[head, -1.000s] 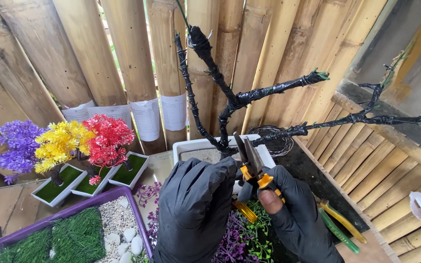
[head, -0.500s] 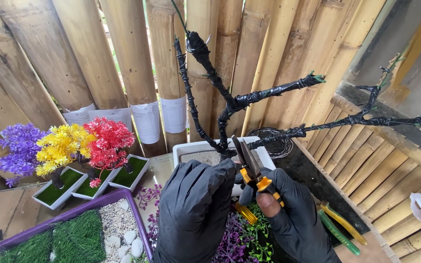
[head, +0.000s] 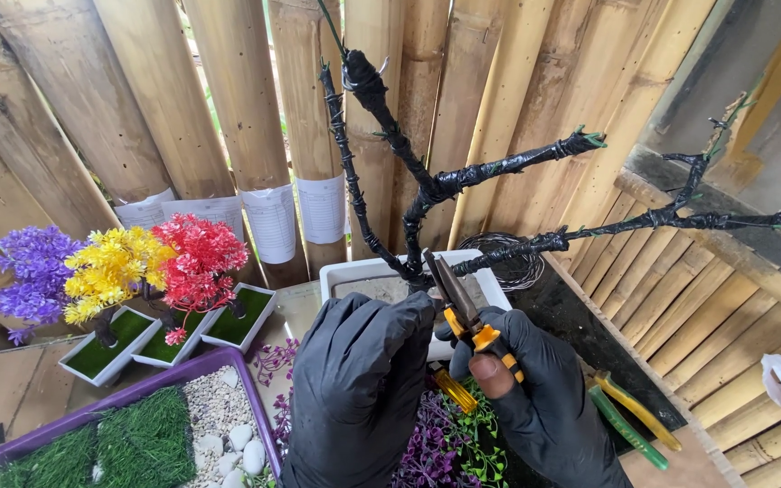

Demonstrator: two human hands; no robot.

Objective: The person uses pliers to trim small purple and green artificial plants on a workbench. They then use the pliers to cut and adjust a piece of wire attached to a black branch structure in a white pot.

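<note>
A bare tree frame [head: 427,190] wrapped in black tape rises from a white rectangular pot [head: 490,285], its branches spreading up and to the right. My left hand [head: 359,384], in a black glove, is closed around the base of the trunk. My right hand [head: 535,398], also gloved with a torn thumb tip, grips yellow-handled pliers [head: 463,316]. Their jaws point up at the trunk base, touching it.
Three small fake trees, purple [head: 33,276], yellow [head: 110,267] and red [head: 199,262], stand in white pots at left. A purple tray [head: 255,411] holds fake grass and white pebbles. A wire coil [head: 503,258], more pliers [head: 635,420] and purple foliage [head: 431,447] lie nearby. Bamboo fence behind.
Both hands and the pliers have stayed at the trunk base; the view has shifted only slightly.
</note>
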